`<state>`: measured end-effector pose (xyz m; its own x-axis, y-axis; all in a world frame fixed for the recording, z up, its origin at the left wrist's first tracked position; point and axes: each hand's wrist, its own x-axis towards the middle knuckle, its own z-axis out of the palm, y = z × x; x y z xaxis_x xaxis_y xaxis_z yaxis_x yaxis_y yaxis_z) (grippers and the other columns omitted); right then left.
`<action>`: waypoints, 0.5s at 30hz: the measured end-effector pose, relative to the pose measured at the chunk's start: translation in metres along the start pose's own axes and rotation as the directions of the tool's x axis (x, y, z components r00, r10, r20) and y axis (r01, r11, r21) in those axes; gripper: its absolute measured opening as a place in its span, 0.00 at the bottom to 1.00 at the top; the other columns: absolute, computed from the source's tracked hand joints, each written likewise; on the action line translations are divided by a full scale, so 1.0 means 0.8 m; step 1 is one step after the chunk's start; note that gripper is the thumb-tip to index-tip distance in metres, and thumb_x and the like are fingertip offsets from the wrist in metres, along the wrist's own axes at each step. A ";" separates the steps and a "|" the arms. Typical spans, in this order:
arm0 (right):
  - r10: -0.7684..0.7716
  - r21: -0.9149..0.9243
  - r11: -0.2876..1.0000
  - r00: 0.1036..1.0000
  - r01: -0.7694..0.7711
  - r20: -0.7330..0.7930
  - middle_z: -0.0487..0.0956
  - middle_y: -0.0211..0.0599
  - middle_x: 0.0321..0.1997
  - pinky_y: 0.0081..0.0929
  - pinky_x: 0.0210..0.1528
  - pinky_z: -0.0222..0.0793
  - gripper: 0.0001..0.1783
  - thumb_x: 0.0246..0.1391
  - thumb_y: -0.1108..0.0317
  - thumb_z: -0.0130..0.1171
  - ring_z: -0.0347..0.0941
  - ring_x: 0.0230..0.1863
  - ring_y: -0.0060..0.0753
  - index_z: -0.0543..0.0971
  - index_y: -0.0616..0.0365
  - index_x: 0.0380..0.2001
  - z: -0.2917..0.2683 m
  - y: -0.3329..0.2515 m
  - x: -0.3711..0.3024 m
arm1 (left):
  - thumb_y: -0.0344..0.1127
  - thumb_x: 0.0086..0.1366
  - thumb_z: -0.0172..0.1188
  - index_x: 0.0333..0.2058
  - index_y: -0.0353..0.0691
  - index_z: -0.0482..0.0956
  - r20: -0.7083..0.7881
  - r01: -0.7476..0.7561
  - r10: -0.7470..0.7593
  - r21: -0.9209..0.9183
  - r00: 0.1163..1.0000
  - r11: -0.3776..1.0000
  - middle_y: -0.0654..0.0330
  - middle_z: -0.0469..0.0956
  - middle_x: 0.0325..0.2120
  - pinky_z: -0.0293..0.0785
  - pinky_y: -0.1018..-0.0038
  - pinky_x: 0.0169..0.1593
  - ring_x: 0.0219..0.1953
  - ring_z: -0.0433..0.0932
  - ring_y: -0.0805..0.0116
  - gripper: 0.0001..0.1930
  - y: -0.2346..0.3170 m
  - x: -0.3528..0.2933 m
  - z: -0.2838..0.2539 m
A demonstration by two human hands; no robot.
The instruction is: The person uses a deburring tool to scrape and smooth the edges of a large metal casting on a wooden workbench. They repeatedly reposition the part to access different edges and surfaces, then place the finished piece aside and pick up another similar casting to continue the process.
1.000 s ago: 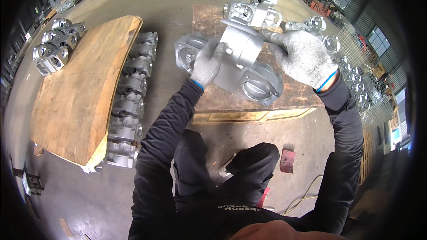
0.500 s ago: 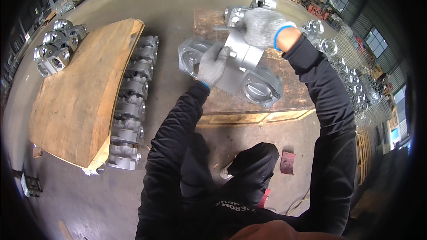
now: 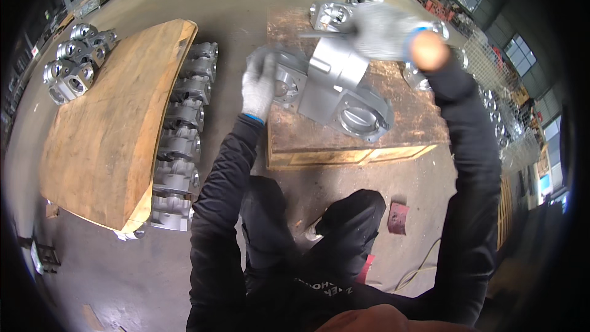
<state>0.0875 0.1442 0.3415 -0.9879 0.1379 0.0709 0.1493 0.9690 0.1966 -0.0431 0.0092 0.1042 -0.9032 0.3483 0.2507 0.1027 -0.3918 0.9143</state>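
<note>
Beyond the dark-trousered legs (image 3: 347,218) at lower centre, a wooden crate (image 3: 418,126) bears the large grey metal casting (image 3: 335,74) in the upper middle of the frame. The hands are apart: the left hand (image 3: 259,86) lies with fingers extended over the casting's left flange, whether clamped I cannot tell, while the right hand (image 3: 382,32), blurred, is closed around a thin dark bar (image 3: 316,35) above the casting's cylinder. Farther off at upper centre sits another casting (image 3: 330,16).
</note>
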 end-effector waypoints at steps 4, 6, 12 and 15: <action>-0.189 -0.154 0.974 0.969 0.164 -0.159 0.85 0.55 0.32 0.45 0.42 0.80 0.16 0.51 0.59 0.62 0.85 0.36 0.56 0.89 0.61 0.32 0.016 0.007 0.007 | 0.39 0.78 0.56 0.55 0.32 0.78 -0.084 -0.160 0.161 0.018 0.983 0.987 0.58 0.83 0.46 0.76 0.75 0.53 0.46 0.79 0.73 0.16 -0.024 0.015 -0.032; -0.035 -0.168 0.985 0.999 0.032 -0.017 0.84 0.56 0.31 0.46 0.42 0.79 0.16 0.51 0.60 0.61 0.84 0.35 0.57 0.88 0.62 0.30 0.007 0.001 0.003 | 0.39 0.79 0.55 0.54 0.33 0.78 -0.143 -0.249 0.261 0.095 0.955 0.964 0.58 0.83 0.45 0.76 0.75 0.52 0.45 0.78 0.73 0.15 -0.038 0.015 -0.059; -0.248 -0.158 0.965 0.930 0.211 -0.272 0.83 0.61 0.31 0.49 0.38 0.80 0.12 0.46 0.70 0.58 0.84 0.34 0.61 0.87 0.65 0.28 0.051 -0.011 0.013 | 0.40 0.79 0.55 0.49 0.33 0.78 -0.199 -0.196 0.253 0.267 0.947 0.944 0.57 0.83 0.43 0.75 0.72 0.52 0.45 0.78 0.70 0.14 -0.091 0.035 -0.083; -0.039 -0.213 0.977 0.984 0.001 -0.173 0.84 0.61 0.33 0.49 0.39 0.81 0.12 0.47 0.71 0.57 0.84 0.36 0.61 0.87 0.66 0.29 0.061 -0.001 0.004 | 0.40 0.78 0.56 0.49 0.35 0.78 -0.246 -0.260 0.327 0.266 0.913 0.928 0.57 0.83 0.39 0.75 0.71 0.51 0.42 0.79 0.69 0.14 -0.116 0.032 -0.100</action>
<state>0.0820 0.1540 0.2935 -0.9708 0.0624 0.2316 0.1537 0.9032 0.4008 -0.1089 -0.0139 -0.0001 -0.8933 -0.0197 0.4491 0.4414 -0.2275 0.8680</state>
